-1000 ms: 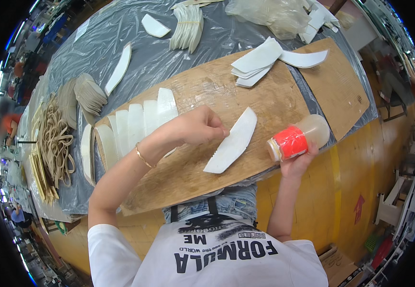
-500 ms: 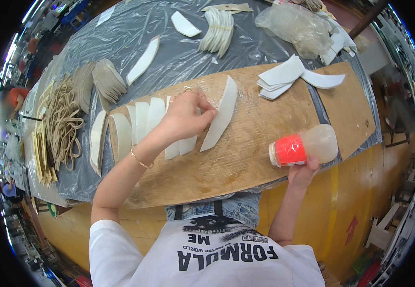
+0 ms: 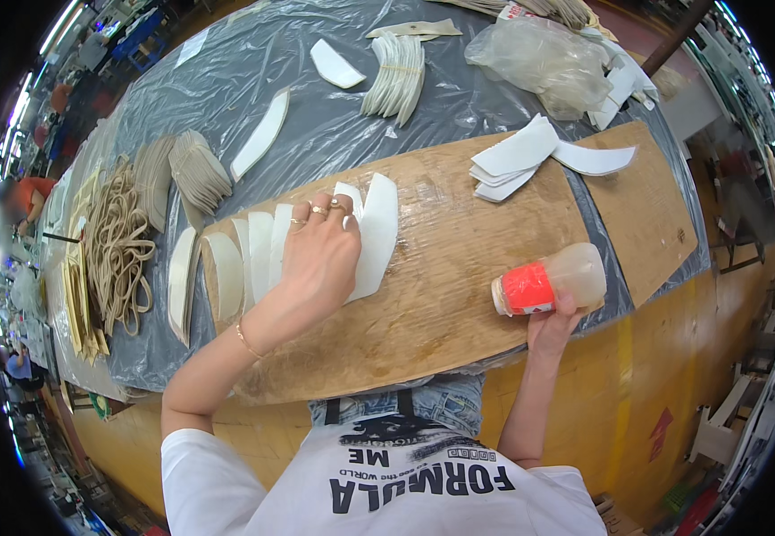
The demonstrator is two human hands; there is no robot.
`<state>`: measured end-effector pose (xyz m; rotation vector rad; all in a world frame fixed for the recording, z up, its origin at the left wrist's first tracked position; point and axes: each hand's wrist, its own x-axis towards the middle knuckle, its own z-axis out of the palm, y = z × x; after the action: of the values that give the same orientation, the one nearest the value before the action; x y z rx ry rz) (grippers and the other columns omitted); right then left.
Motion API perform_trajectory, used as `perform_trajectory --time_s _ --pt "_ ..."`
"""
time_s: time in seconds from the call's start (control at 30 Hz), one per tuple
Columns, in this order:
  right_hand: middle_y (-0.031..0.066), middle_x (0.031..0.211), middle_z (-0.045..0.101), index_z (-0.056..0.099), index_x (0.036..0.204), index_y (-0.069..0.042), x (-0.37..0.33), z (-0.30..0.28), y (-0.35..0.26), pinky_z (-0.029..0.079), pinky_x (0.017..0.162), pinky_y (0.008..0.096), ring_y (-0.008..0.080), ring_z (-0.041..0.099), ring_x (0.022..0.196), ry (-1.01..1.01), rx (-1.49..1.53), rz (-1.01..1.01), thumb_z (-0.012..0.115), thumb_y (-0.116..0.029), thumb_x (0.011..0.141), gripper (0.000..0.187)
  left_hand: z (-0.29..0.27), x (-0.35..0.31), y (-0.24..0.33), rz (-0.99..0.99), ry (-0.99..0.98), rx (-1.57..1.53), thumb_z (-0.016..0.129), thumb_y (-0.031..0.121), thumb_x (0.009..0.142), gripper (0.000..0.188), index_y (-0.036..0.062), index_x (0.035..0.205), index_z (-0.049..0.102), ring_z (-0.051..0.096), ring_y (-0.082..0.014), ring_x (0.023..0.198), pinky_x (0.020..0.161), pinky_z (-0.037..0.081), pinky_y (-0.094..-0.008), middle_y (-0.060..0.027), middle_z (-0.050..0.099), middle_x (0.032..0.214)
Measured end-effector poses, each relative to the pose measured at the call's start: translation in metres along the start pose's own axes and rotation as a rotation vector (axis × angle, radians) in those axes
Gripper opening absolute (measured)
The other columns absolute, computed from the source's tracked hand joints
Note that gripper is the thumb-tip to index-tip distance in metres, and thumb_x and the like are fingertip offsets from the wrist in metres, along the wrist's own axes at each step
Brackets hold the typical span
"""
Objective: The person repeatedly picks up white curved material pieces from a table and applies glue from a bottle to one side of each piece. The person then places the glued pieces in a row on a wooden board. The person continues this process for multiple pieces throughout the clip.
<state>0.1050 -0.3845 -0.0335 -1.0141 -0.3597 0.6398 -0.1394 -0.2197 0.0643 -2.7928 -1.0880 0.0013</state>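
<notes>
Since earlier, the left hand [image 3: 323,257] and a white piece [image 3: 377,239] have moved left. On the board [image 3: 445,295], that piece ends the row [image 3: 260,243]. The right hand [image 3: 550,330] wraps its fingers round the sideways jar [image 3: 546,280]; slackening could drop it. Left fingers bend down, their hold hidden; dragging could skew the row.

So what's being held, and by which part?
The right hand holds the bottle by its body; whether the left hand grips a white piece can't be told.
</notes>
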Motion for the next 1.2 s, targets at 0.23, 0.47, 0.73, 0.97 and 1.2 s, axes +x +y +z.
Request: perform_trajectory --time_s 0.23,0.47,0.73,0.97,1.2 --pt "0.0124 0.116 0.057 0.048 0.126 0.000 0.002 -0.009 0.005 0.052 0.091 0.0387 0.0242 0.059 0.106 0.022 0.067 0.022 0.070 -0.022 0.078 0.057 -0.022 0.077 0.001 0.209 0.375 -0.267 0.064 0.014 0.084 0.020 0.0022 0.099 0.071 0.056 -0.0322 0.107 0.094 0.039 -0.0439 -0.0162 0.061 0.111" --pt "0.0136 0.118 0.057 0.047 0.127 0.000 0.003 -0.005 0.003 0.054 0.089 0.0414 0.0267 0.061 0.105 -0.015 0.062 0.021 0.069 -0.021 0.078 0.057 0.005 0.201 0.047 0.147 -0.001 -0.395 0.071 0.049 0.079 0.052 -0.0006 0.094 0.072 0.066 -0.0333 0.094 0.080 0.052 -0.0417 -0.0218 0.068 0.093" --pt "0.0102 0.114 0.057 0.048 0.125 0.000 0.000 -0.004 0.005 0.051 0.090 0.0362 0.0223 0.060 0.103 -0.029 0.086 0.019 0.073 -0.016 0.075 0.059 0.030 0.206 0.076 0.100 0.012 -0.589 0.081 0.037 0.070 0.045 0.0010 0.095 0.070 0.065 -0.0372 0.090 0.078 0.052 -0.0450 -0.0214 0.067 0.093" --pt "0.0065 0.107 0.058 0.053 0.118 -0.001 0.004 -0.004 0.006 0.049 0.086 0.0327 0.0174 0.059 0.097 -0.058 0.008 -0.004 0.076 -0.020 0.073 0.054 0.025 0.190 0.086 0.255 0.348 -0.682 0.078 0.021 0.073 0.033 -0.0034 0.094 0.067 0.064 -0.0395 0.081 0.070 0.051 -0.0464 -0.0231 0.066 0.090" --pt "0.0059 0.103 0.058 0.054 0.114 -0.001 0.005 0.000 0.005 0.048 0.084 0.0319 0.0160 0.058 0.093 -0.026 -0.014 -0.024 0.077 -0.025 0.072 0.053 0.010 0.192 0.080 0.144 0.274 -0.782 0.070 0.021 0.084 0.035 0.0026 0.114 0.067 0.065 -0.0377 0.073 0.067 0.051 -0.0417 -0.0224 0.067 0.081"
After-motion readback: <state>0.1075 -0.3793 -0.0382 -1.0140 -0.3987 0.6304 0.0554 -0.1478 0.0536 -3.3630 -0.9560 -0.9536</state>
